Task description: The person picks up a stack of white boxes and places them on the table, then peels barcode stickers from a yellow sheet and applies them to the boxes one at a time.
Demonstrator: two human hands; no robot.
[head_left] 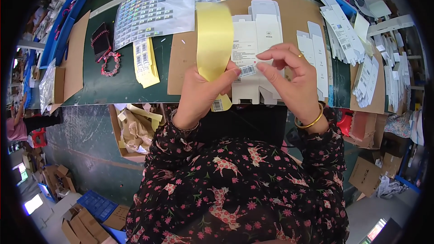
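Observation:
My left hand [201, 95] grips a long yellow backing strip [213, 40] that stands up from the fist, with a small barcode label at its lower end. My right hand [289, 74] pinches a small white barcode sticker [247, 70] between thumb and forefinger, right beside the strip. Both hands hover over a flat, unfolded white carton [255, 40] lying on a brown cardboard sheet [185, 58] on the green table.
A stack of yellow label strips [145, 63] and clear sheets of stickers [153, 11] lie at the left. Piles of flat white cartons [348, 31] fill the right. A bead bracelet [110, 63] sits far left. A box of scrap paper [135, 131] stands under the table edge.

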